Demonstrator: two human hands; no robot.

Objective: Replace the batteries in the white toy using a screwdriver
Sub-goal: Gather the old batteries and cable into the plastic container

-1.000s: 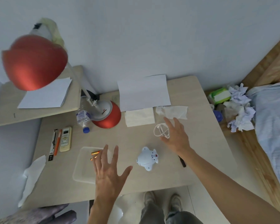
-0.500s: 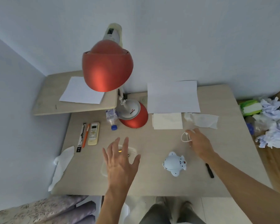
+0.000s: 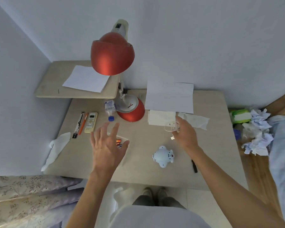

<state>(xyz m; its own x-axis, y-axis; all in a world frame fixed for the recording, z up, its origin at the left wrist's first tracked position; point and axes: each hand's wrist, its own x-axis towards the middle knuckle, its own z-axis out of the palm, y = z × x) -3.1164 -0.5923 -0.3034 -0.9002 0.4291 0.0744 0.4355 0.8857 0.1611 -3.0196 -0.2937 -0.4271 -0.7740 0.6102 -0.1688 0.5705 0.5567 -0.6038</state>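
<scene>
The white toy [image 3: 163, 156] lies on the beige desk [image 3: 141, 134], near its front edge. Just right of it lies a small black screwdriver [image 3: 194, 166]. My left hand [image 3: 106, 148] hovers with fingers spread over a clear tray [image 3: 124, 138]; copper-coloured batteries [image 3: 118, 143] in the tray show past the fingers. My right hand [image 3: 186, 134] is behind the toy and holds a coiled white cable [image 3: 170, 126], whose plug hangs below the fingers.
A red desk lamp [image 3: 112, 55] stands at the back, its base [image 3: 131, 111] beside a small bottle [image 3: 109, 109]. A remote [image 3: 90, 120] and pens lie at the left. Paper sheets [image 3: 169, 96] and tissues [image 3: 196, 120] lie behind my right hand. Crumpled paper [image 3: 256, 129] is piled off the right edge.
The view has swung left and the lamp now sits centre. My right hand has picked the white cable up off the desk. My left hand stays spread over the tray.
</scene>
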